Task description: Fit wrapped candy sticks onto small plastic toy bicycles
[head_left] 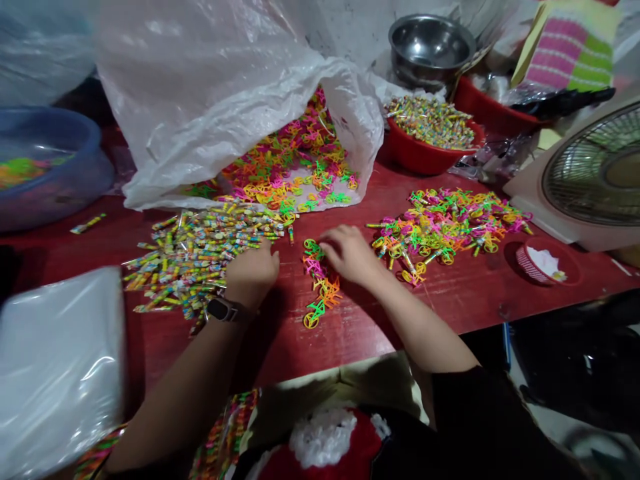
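Observation:
My left hand (253, 270), with a watch on the wrist, rests at the right edge of a heap of small wrapped candy sticks (195, 257) on the red table (460, 293); its fingers curl under and what they hold is hidden. My right hand (350, 252) lies knuckles up with fingers bent down onto the top of a short row of small coloured plastic bicycle toys (319, 283). To its right lies a pile of bicycle toys with candy sticks attached (445, 227).
A big clear plastic bag (210, 87) spills more bicycle toys (295, 163). Behind stand a red bowl of candy sticks (430, 137), a steel bowl (430, 47), a blue basin (47, 167), a fan (595, 170), a small red cup (543, 263) and stacked clear bags (55, 373).

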The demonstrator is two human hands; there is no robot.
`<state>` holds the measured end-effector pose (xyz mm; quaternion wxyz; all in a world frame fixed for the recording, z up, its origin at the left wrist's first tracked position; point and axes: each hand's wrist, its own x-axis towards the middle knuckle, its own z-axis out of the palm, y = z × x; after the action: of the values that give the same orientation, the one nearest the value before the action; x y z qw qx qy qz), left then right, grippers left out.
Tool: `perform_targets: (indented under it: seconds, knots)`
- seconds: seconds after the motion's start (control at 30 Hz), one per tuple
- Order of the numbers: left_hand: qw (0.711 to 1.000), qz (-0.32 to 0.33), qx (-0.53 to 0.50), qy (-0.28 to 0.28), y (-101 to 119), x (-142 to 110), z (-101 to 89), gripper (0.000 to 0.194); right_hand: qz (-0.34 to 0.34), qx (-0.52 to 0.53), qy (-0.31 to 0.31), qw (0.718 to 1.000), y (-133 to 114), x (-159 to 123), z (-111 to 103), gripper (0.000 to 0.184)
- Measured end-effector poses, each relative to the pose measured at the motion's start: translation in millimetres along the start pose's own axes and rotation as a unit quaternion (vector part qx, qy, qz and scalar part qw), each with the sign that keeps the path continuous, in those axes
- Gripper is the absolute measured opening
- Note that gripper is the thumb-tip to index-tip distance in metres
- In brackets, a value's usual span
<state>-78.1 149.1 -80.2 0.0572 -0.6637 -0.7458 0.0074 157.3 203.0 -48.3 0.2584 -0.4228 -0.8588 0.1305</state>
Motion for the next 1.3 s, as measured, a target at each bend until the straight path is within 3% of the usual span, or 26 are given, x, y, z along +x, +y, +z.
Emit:
perform_targets:
  seconds: [0.1, 0.2, 0.37, 0.53, 0.6, 0.7, 0.8, 0.93, 1.07, 1.2, 1.27, 1.3]
  knots:
    - [1.0, 0.011, -0.001, -0.02, 3.3, 1.6, -0.5, 0.053, -0.042, -0.025, -0.108, 0.993, -9.4, 2.6, 30.9, 0.034]
    - [0.999, -0.013, -0.022, -0.042, -0.1, 6.6, -3.9, 0.049, -0.039, 0.015, -0.143, 0.989, 4.9, 1.1, 34.7, 0.036]
    - [0.995, -0.077, -0.043, -0.052, -8.7, 17.7, -4.6, 0.046, 0.013, 0.091, -0.121, 0.988, 28.9, 4.3, 25.1, 0.03]
    - [0.994, -0.041, -0.077, -0.067, -11.5, 16.8, -6.0, 0.04, 0.127, 0.201, -0.005, 0.971, 44.8, 10.8, 14.9, 0.031]
    - [0.993, -0.009, -0.102, -0.067, -10.1, 13.2, -7.5, 0.034, 0.169, 0.223, 0.009, 0.96, 50.6, 10.3, 8.3, 0.035]
    - [0.989, 0.021, -0.12, -0.079, -6.1, 8.7, -9.3, 0.032, 0.178, 0.192, -0.02, 0.965, 54.5, 5.6, -1.7, 0.042]
    - [0.992, -0.009, -0.104, -0.077, -4.0, 8.7, -9.5, 0.042, 0.151, 0.124, -0.065, 0.979, 52.3, 0.8, -7.8, 0.048]
    - [0.991, -0.067, -0.073, -0.088, -7.2, 14.9, -8.5, 0.045, 0.129, 0.096, -0.105, 0.981, 48.9, 0.0, -7.6, 0.033]
    - [0.99, -0.038, -0.07, -0.118, -9.7, 18.4, -9.9, 0.04, 0.128, 0.09, -0.11, 0.982, 52.5, 1.4, -1.5, 0.031]
    - [0.984, -0.001, -0.168, -0.064, -5.5, 14.6, -13.9, 0.033, 0.174, 0.189, -0.097, 0.961, 59.5, 1.2, -0.3, 0.039]
    - [0.956, 0.023, -0.293, -0.016, -0.2, 11.8, -14.3, 0.03, 0.181, 0.243, -0.057, 0.951, 61.0, 1.1, -2.9, 0.042]
    - [0.929, 0.038, -0.368, 0.001, 3.3, 10.5, -13.5, 0.028, 0.174, 0.259, -0.039, 0.949, 61.1, 1.1, -4.3, 0.044]
